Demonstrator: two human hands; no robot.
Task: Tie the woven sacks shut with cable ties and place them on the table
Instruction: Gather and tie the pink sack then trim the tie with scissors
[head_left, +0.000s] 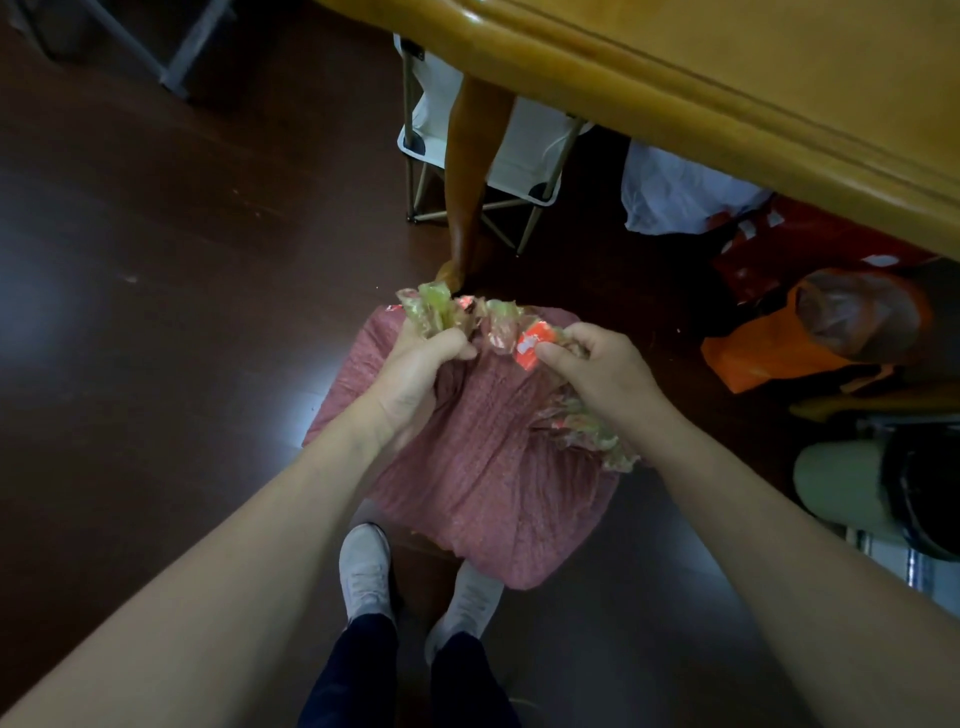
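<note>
Count: one woven sack (493, 483), two bare hands, two shoes, one table (727, 78) with one table leg (467, 182) in view, one folding chair (524, 166), and three bags under the table.

Woven sack: it stands on the dark floor (156, 312), just in front of the shoes and near the foot of the table leg. It is not on the table. Its body is dull pink, with a fine ribbed weave, bulging and rounded at the corners.

Sack mouth (493, 317): crinkled, shiny yellow-green material, gathered into ruffles between the two hands. A loose stretch trails down the sack's right side.

Left hand (415, 364): its fingers are curled tight round a bunch of the sack mouth at the left end.

Right hand (597, 374): thumb and fingers pinch the gathered rim at the right end.

Writing: an orange printed patch with white marks sits on the rim beside the right thumb. It is too creased to read.

Table: glossy honey-coloured wood with a moulded, rounded edge, crossing the upper right corner. The leg is darker, turned and curved.

Folding chair: white seat on a thin metal frame, behind the table leg.

Bags: one white bag (675, 192), one red bag (779, 244) with white marks that cannot be read, and one orange bag (779, 353), all of plastic film and lying close together on the floor.

Shoes: pale grey trainers, one (365, 571) left of the other (470, 603), below dark trousers (363, 675).
</note>
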